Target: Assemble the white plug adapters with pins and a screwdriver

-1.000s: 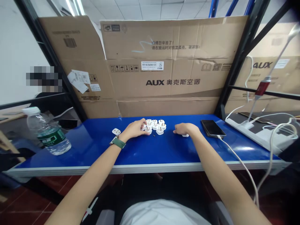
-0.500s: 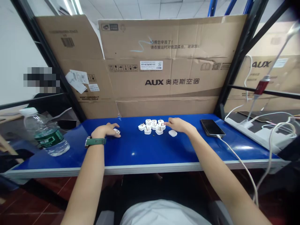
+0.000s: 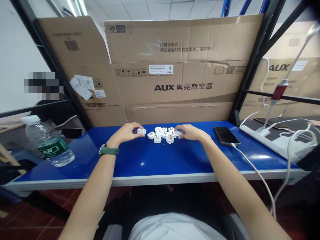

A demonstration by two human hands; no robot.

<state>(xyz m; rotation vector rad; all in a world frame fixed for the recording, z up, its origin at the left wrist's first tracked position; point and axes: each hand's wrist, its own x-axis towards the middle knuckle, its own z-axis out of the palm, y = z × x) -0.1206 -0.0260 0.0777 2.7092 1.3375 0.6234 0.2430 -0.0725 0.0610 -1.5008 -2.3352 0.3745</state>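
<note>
Left hand (image 3: 126, 133) pinches a white plug (image 3: 141, 131) (beside the plug cluster (image 3: 162, 135))

The middle carton (image 3: 183, 100) bears "AUX 奥克斯空调" in dark print, and higher up "师傅您辛苦了!请在搬运时对我温柔些,谢谢您!". Its white label (image 3: 161, 69) shows "25"; the finer print there is too small to read. The far right carton (image 3: 279, 80) bears "AUX".

There is one view only, from the camera on the person's head. It looks forward and down at the blue table (image 3: 175, 160) from near; the left hand (image 3: 126, 132) and the right hand (image 3: 191, 132) lie mid-frame. Cardboard boxes (image 3: 185, 76) close the view behind.
</note>
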